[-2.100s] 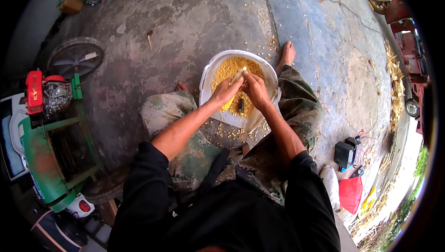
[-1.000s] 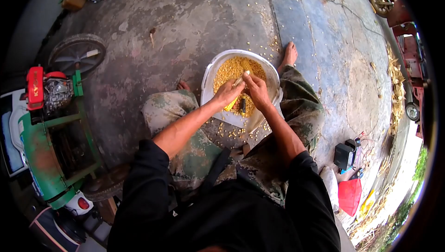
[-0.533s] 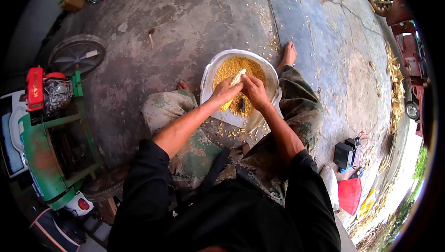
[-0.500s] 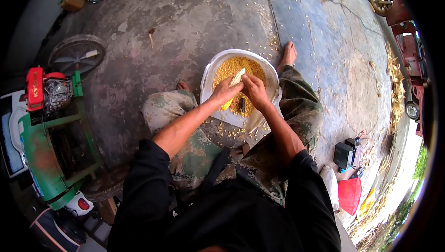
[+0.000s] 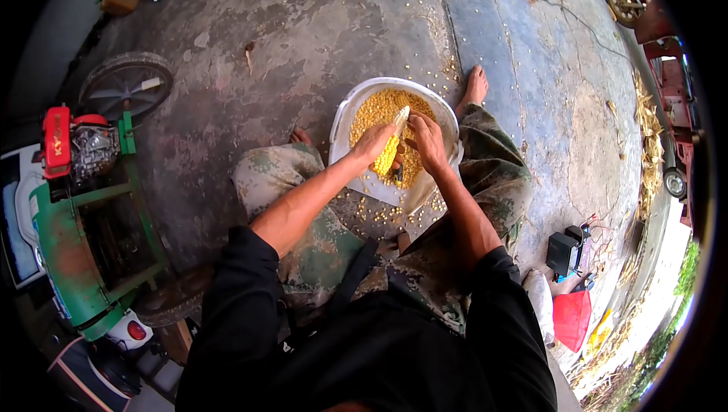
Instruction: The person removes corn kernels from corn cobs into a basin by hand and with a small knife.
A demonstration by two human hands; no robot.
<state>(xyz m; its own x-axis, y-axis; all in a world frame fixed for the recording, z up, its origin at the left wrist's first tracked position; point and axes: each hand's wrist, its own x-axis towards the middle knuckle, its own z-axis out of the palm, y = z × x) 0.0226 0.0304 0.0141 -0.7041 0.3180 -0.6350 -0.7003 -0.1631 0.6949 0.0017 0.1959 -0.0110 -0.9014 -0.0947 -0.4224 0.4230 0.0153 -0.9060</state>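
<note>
My left hand (image 5: 374, 144) is closed around a corn cob (image 5: 387, 156), which tilts up and to the right. Its upper end is pale and bare, while yellow kernels cover the lower part. Close beside the cob on its right is my right hand (image 5: 427, 141), fingers apart and nothing visible in it. Both hands are over a white tub (image 5: 339, 125) holding loose corn kernels (image 5: 371, 111). A small dark object (image 5: 398, 175) lies on the kernels, partly hidden below the cob.
Scattered kernels (image 5: 364, 207) lie on the concrete floor (image 5: 250, 25) around the tub. My legs in camouflage trousers (image 5: 493, 162) flank it. At left stands a green machine (image 5: 72, 260) with a red engine (image 5: 57, 141). A black box (image 5: 562, 253) and red cloth (image 5: 572, 319) are at right.
My right hand has come away from the cob's upper end and its fingers have spread. The cob has turned in my left hand, showing more of its yellow kernels.
</note>
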